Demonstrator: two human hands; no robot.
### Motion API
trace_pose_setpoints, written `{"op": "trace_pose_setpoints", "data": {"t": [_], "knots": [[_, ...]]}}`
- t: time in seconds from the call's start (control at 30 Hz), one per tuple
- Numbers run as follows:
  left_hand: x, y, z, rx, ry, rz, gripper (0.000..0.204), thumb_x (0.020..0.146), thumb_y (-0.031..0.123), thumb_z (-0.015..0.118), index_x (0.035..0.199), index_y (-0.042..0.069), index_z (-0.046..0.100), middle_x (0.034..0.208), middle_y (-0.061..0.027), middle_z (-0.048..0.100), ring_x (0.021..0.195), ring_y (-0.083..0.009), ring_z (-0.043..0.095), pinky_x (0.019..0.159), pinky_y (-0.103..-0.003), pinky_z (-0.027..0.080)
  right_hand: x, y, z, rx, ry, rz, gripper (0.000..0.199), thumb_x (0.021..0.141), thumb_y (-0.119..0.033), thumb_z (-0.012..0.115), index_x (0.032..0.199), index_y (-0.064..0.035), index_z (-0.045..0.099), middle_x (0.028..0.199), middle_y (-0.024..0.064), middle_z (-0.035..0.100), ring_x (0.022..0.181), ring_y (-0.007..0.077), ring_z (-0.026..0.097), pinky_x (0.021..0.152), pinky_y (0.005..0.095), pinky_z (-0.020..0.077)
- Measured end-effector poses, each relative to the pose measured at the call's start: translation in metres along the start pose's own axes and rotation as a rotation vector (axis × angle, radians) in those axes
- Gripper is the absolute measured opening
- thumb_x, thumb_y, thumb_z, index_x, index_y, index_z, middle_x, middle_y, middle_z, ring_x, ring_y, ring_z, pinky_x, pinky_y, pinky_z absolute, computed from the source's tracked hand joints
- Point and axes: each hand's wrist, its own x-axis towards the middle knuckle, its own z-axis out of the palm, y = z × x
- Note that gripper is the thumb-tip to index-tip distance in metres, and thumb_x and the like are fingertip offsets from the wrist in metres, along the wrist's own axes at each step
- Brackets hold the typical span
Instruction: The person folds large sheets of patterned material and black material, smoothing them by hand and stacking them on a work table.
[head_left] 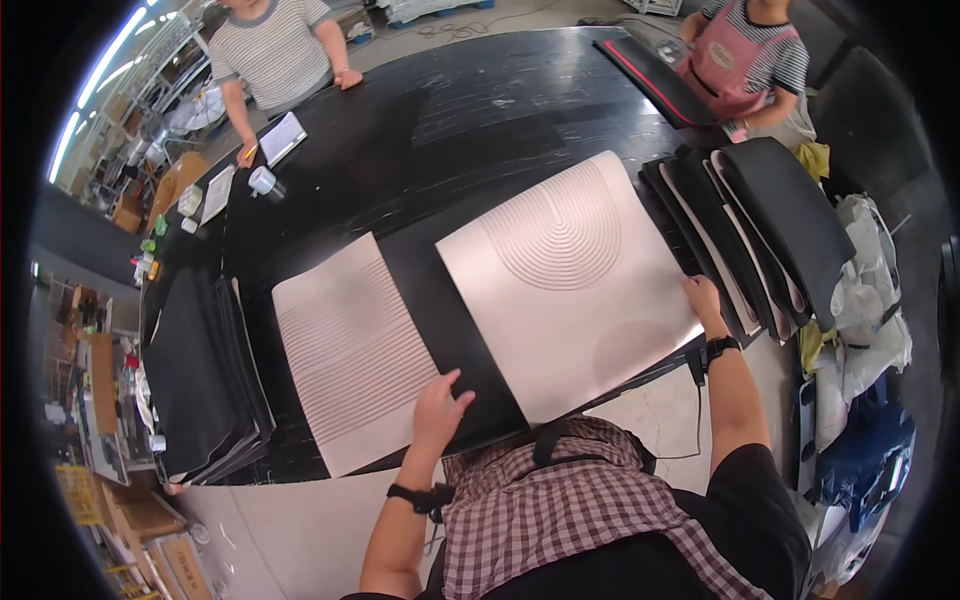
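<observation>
Two pale beige sheets lie on a black table (pixel 480 110). The right sheet (pixel 570 290) has embossed arch-shaped ridges near its far end. My right hand (pixel 705 303) grips its right edge. The left sheet (pixel 345 350) carries straight parallel ridges. My left hand (pixel 438 408) rests flat, fingers spread, on the near right corner of that sheet, beside the dark gap between the two sheets.
A fanned stack of black and beige sheets (pixel 760 225) lies to the right. Another black stack (pixel 200 370) sits at the left. Two other people stand at the far side, one by a notepad (pixel 282 137) and tape roll (pixel 261 181). Bags (pixel 870 330) pile at the right.
</observation>
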Motion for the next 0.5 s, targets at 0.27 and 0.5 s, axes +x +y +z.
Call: {"op": "trace_pose_setpoints", "data": {"t": [0.27,0.5], "knots": [[0.153,0.015,0.033,-0.931,0.095,-0.413,0.049,0.085,0.029,0.060,0.115,-0.008,0.047,0.102,-0.0102,0.059,0.090,-0.0162,0.054,0.079,-0.027,0.042,0.051,-0.068,-0.012,0.490,-0.334,-0.169,0.056,0.086,-0.045,0.051,0.112,0.0053,0.055,0.100,0.0130,0.062,0.093,0.0201,0.057,0.079,0.0280,0.0427],[0.151,0.109,0.003,-1.165,0.199,-0.331,0.038,0.087,0.024,0.059,0.111,-0.004,0.052,0.103,-0.0071,0.059,0.093,-0.0161,0.055,0.081,-0.030,0.044,0.087,-0.141,0.013,0.511,-0.148,-0.275,0.090,0.080,-0.056,0.053,0.137,0.0049,0.018,0.135,0.0242,0.035,0.126,0.0306,0.035,0.101,0.0323,0.0293]]}}
